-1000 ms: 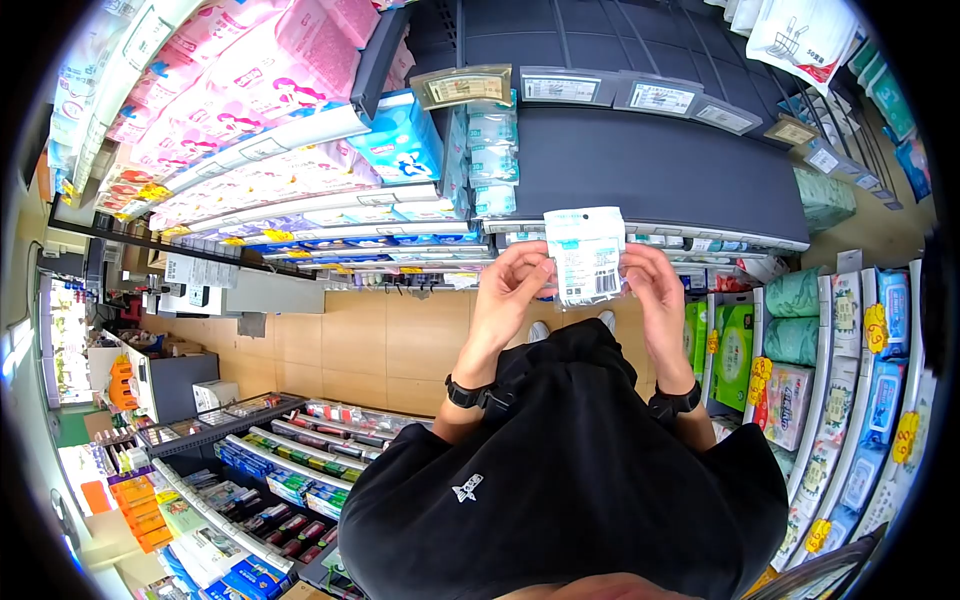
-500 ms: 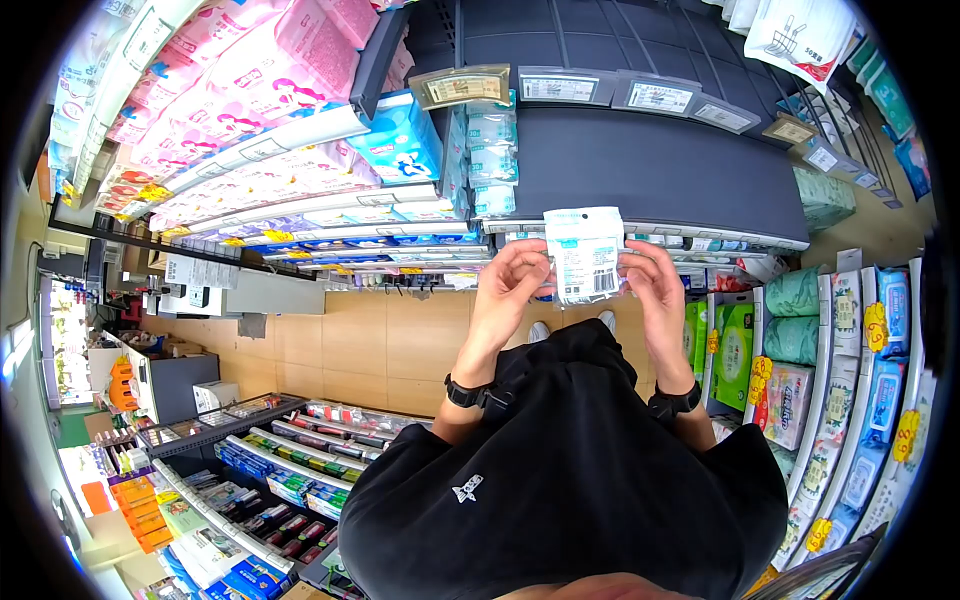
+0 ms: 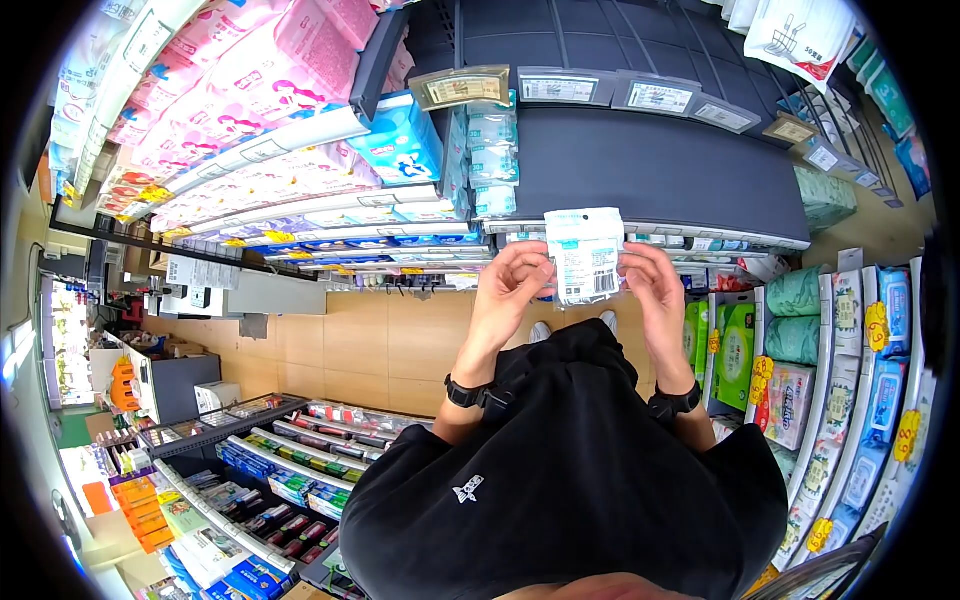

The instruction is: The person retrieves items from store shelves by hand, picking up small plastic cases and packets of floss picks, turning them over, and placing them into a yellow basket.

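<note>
A small white and pale-blue packet point(image 3: 586, 258) with a barcode and printed text is held upright in front of the shelf. My left hand point(image 3: 515, 285) pinches its left edge, fingers curled. On the opposite edge, my right hand point(image 3: 652, 285) grips it with thumb and bent fingers. What lies inside the packet cannot be made out. Just beyond it is the dark grey shelf board point(image 3: 650, 165), with a stack of similar pale-blue packets point(image 3: 494, 160) at its left end.
Pink packages point(image 3: 270, 75) fill the shelves on the left. Metal hooks with price tags point(image 3: 660, 97) hang above the board. Green packs point(image 3: 735, 350) and wipes point(image 3: 885, 400) line the right shelf. Lower left, a rack point(image 3: 290, 480) holds boxed goods. Tiled floor point(image 3: 370, 345) lies between.
</note>
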Demonstrator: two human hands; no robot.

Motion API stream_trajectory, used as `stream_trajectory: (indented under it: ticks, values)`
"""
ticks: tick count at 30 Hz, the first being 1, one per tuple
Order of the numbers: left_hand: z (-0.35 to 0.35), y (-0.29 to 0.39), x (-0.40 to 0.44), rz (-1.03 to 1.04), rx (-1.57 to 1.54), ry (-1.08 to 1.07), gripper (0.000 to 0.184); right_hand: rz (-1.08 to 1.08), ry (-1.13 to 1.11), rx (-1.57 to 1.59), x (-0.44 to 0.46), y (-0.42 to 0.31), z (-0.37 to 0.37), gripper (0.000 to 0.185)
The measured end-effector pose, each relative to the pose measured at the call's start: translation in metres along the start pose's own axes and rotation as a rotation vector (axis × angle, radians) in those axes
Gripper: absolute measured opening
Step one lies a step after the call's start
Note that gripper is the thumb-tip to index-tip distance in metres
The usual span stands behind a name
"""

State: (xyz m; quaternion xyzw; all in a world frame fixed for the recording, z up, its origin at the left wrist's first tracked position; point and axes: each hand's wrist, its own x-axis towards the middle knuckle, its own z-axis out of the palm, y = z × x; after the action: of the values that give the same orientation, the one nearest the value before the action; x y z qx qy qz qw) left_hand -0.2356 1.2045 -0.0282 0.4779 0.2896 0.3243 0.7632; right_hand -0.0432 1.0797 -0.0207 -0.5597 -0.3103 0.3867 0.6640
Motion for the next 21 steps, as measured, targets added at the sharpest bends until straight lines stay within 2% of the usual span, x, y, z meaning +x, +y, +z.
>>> stream_trajectory:
  ticks: [11,17,21]
  values:
    - [0.000,0.002,0.001,-0.005,0.025,0.015,0.025,-0.030,-0.027,-0.040,0.001,0.006,0.001,0.030]
    - [0.000,-0.002,0.003,0.010,0.022,-0.025,0.026,0.042,-0.109,-0.043,0.001,0.012,0.003,0.040]
    - [0.003,-0.003,0.002,-0.019,0.037,-0.041,0.032,0.015,-0.201,-0.175,0.001,0.019,0.003,0.054]
